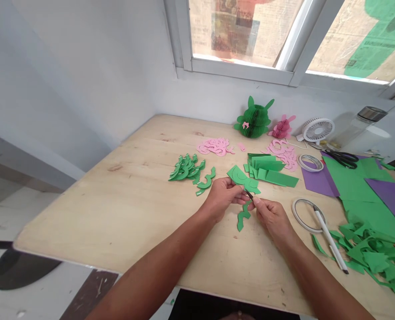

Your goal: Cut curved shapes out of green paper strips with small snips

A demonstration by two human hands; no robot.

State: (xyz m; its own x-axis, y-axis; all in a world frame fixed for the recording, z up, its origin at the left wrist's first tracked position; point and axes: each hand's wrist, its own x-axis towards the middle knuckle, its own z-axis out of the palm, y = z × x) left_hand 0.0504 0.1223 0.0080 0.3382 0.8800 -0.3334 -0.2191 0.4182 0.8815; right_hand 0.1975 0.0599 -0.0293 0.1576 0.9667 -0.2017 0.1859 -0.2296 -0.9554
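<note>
My left hand pinches a green paper piece with curved outlines drawn or cut on it. My right hand closes on a slim dark tool whose tip meets the paper's lower edge; its handle is hidden, so I cannot tell its exact kind. Below the hands, a wavy green paper strip hangs or lies against the table. To the left sit a pile of wavy green cutouts and a single green cutout. Folded green paper strips lie just beyond my hands.
Pink cutouts lie farther back, near a green paper honeycomb figure and a pink one. On the right are tape rolls, a white pen, black scissors, green scraps and a small fan.
</note>
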